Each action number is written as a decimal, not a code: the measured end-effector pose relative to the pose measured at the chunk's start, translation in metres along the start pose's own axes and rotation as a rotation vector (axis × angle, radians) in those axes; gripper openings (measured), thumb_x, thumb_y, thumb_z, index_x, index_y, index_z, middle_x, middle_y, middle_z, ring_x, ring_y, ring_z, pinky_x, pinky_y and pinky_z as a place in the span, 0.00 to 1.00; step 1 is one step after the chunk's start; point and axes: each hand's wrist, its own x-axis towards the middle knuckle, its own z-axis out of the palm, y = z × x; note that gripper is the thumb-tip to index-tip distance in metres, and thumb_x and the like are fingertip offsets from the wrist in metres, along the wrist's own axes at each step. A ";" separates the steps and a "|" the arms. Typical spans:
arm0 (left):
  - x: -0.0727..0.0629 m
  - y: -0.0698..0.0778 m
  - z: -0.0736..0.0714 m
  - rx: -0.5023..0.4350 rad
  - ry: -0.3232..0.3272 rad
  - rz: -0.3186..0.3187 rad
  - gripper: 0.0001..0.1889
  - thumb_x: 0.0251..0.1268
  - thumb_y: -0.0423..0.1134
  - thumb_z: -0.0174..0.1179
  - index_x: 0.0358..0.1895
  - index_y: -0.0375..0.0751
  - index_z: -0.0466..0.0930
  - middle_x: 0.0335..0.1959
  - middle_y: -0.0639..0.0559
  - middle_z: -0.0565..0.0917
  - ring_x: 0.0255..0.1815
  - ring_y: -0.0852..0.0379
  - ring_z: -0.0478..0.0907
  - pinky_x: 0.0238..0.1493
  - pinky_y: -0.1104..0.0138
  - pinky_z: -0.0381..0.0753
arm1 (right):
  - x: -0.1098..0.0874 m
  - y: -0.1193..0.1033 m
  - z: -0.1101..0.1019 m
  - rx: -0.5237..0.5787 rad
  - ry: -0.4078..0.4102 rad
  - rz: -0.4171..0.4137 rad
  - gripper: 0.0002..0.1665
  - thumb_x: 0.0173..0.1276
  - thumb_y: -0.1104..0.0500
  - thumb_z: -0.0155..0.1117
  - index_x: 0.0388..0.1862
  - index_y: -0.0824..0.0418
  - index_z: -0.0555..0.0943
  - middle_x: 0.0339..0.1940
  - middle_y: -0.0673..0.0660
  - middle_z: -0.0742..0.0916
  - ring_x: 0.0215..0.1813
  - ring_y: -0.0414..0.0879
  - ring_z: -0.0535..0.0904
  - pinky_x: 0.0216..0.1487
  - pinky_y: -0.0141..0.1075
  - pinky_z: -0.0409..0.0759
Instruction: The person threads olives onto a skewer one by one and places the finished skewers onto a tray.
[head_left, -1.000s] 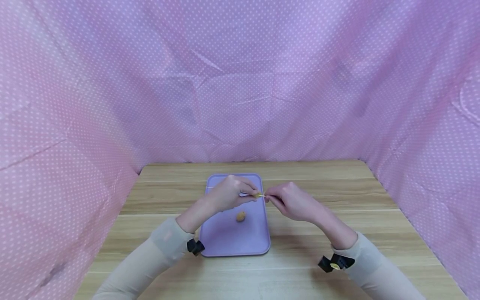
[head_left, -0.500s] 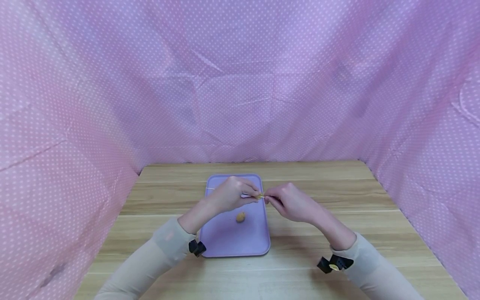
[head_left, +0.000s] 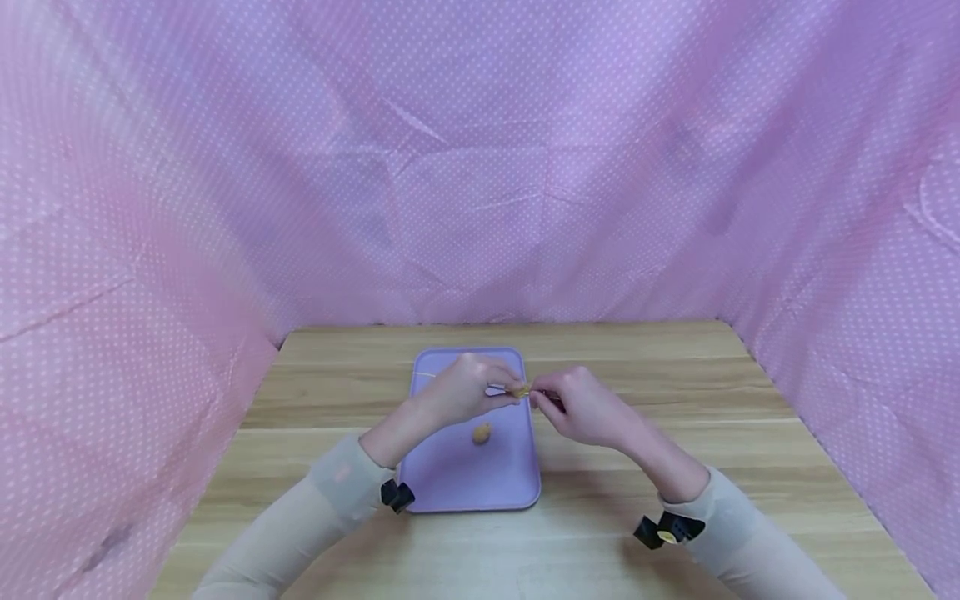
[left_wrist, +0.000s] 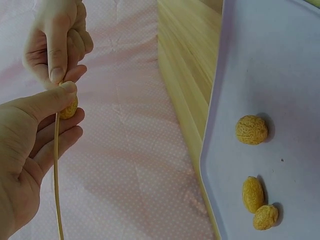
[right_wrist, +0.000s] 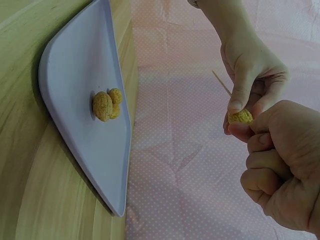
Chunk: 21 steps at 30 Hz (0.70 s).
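Note:
Above the tray, my left hand [head_left: 468, 390] pinches a wrinkled yellow dried date [left_wrist: 69, 109] between thumb and fingers. A thin wooden skewer [left_wrist: 57, 185] runs from the date back past the left palm; its tip shows in the right wrist view. Whether it passes through the date is hidden by the fingers. My right hand [head_left: 588, 407] pinches at the skewer's other end, right beside the date, with its remaining fingers curled. The right fingertips [left_wrist: 57, 75] nearly meet the left thumb. More dates lie on the tray: a larger one [left_wrist: 251, 130] and two smaller ones [left_wrist: 253, 194] close together.
The purple tray [head_left: 472, 492] lies on a wood-grain table [head_left: 645, 350], below the left hand. Pink dotted cloth [head_left: 480, 208] hangs behind the table and on both sides.
My left hand has shifted slightly right, and the date sits closer to the right fingertips. Less of the skewer shows between the two hands. The right hand has barely moved.

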 end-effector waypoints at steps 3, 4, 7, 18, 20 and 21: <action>-0.001 0.001 0.001 0.018 0.001 -0.023 0.07 0.61 0.31 0.77 0.42 0.39 0.94 0.38 0.51 0.94 0.40 0.60 0.92 0.46 0.77 0.90 | -0.001 0.003 0.001 0.011 0.014 0.008 0.14 0.76 0.66 0.63 0.29 0.55 0.83 0.17 0.40 0.73 0.19 0.26 0.61 0.19 0.22 0.62; -0.001 0.001 0.001 0.035 0.013 -0.026 0.07 0.61 0.33 0.78 0.43 0.39 0.94 0.39 0.51 0.94 0.41 0.59 0.92 0.47 0.77 0.90 | -0.001 0.004 0.001 0.012 0.017 0.008 0.14 0.76 0.66 0.63 0.28 0.54 0.82 0.17 0.40 0.73 0.19 0.26 0.61 0.19 0.22 0.62; -0.004 0.001 -0.002 0.126 0.120 0.013 0.11 0.58 0.36 0.81 0.42 0.40 0.94 0.41 0.50 0.94 0.43 0.57 0.92 0.50 0.74 0.91 | -0.003 0.010 -0.003 -0.003 0.023 0.011 0.15 0.76 0.66 0.64 0.27 0.53 0.83 0.17 0.39 0.73 0.20 0.26 0.62 0.20 0.23 0.63; -0.059 -0.007 0.009 0.059 0.025 -0.201 0.12 0.54 0.41 0.82 0.40 0.40 0.94 0.32 0.51 0.93 0.30 0.62 0.87 0.34 0.79 0.86 | -0.032 0.042 -0.035 -0.121 0.067 0.172 0.12 0.74 0.67 0.66 0.29 0.56 0.86 0.17 0.41 0.75 0.21 0.30 0.63 0.20 0.25 0.64; -0.067 -0.014 0.021 -0.002 -0.065 -0.358 0.14 0.56 0.41 0.81 0.43 0.38 0.93 0.34 0.49 0.93 0.31 0.61 0.88 0.35 0.79 0.86 | -0.036 0.044 -0.037 -0.133 0.076 0.173 0.12 0.73 0.67 0.67 0.29 0.56 0.86 0.17 0.41 0.74 0.21 0.30 0.62 0.20 0.25 0.63; -0.069 -0.017 0.028 -0.016 -0.098 -0.420 0.16 0.56 0.42 0.81 0.45 0.37 0.93 0.35 0.48 0.94 0.32 0.60 0.88 0.35 0.77 0.86 | -0.038 0.046 -0.038 -0.135 0.080 0.169 0.12 0.73 0.67 0.68 0.28 0.56 0.86 0.17 0.42 0.74 0.21 0.29 0.62 0.20 0.25 0.63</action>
